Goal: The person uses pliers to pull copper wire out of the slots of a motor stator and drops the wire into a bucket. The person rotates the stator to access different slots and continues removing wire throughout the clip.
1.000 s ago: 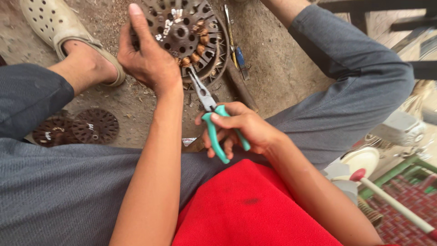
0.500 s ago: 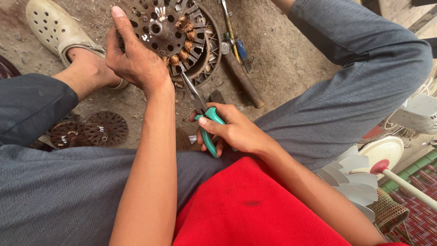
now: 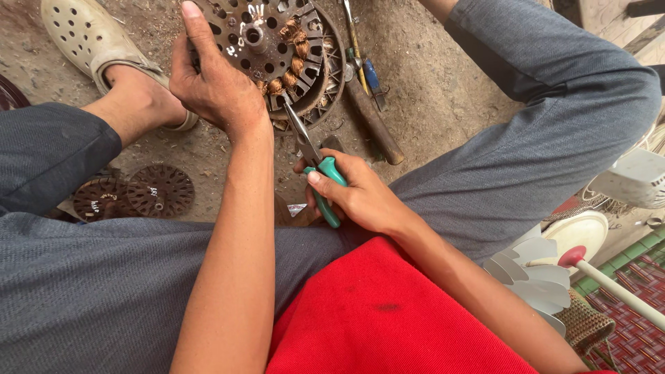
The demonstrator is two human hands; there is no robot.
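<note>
While gripped in the right hand [image 3: 360, 197], green-handled pliers [image 3: 313, 166] nose-up toward the left-hand-held [image 3: 211, 86] motor stator [image 3: 277, 48].

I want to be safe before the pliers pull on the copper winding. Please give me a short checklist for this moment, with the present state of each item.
1. Left hand steadies the motor stator: ok, it lies on its left edge.
2. Right hand grips the green-handled pliers: ok, fingers are wrapped around the handles.
3. Plier tips at the copper coils: ok, they reach the lower rim; whether they bite a wire, cannot tell.
4. Left fingers away from the tips: not ok, the palm is very near.
5. Loose tools beside the stator out of the way: ok, they lie to the right.
</note>
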